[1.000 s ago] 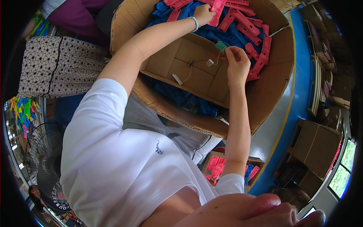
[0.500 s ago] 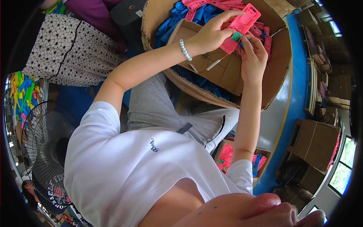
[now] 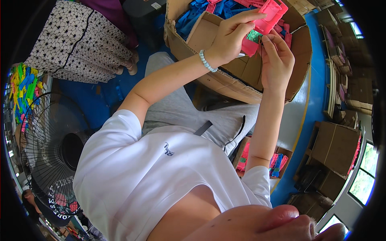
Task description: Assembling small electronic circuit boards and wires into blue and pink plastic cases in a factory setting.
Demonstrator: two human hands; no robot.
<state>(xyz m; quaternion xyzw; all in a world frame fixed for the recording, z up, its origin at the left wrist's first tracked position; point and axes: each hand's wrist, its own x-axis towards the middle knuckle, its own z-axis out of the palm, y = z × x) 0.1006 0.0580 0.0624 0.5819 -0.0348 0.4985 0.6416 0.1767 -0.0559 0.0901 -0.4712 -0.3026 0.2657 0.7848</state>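
My left hand (image 3: 232, 38) is closed around a pink plastic shell (image 3: 274, 15), held up over a large cardboard box. A small green circuit board (image 3: 254, 36) lies against the shell's lower part. At the board's right edge, the fingers of my right hand (image 3: 279, 60) are pinched together; they hide what exactly they grip there. Thin wires run down by the board, and a bit of a white piece shows below my left hand, mostly covered.
The large cardboard box (image 3: 237, 89) ahead contains blue parts (image 3: 197, 16) and more pink shells. A smaller box (image 3: 286, 152) with pink and blue parts stands right of my legs. A black fan (image 3: 56, 148) is at left, near a person's patterned skirt (image 3: 76, 40).
Both hands and the pink shell have shifted slightly right in the picture, and the large box too. The white piece on wires, hanging visibly before, is now mostly behind my left hand.
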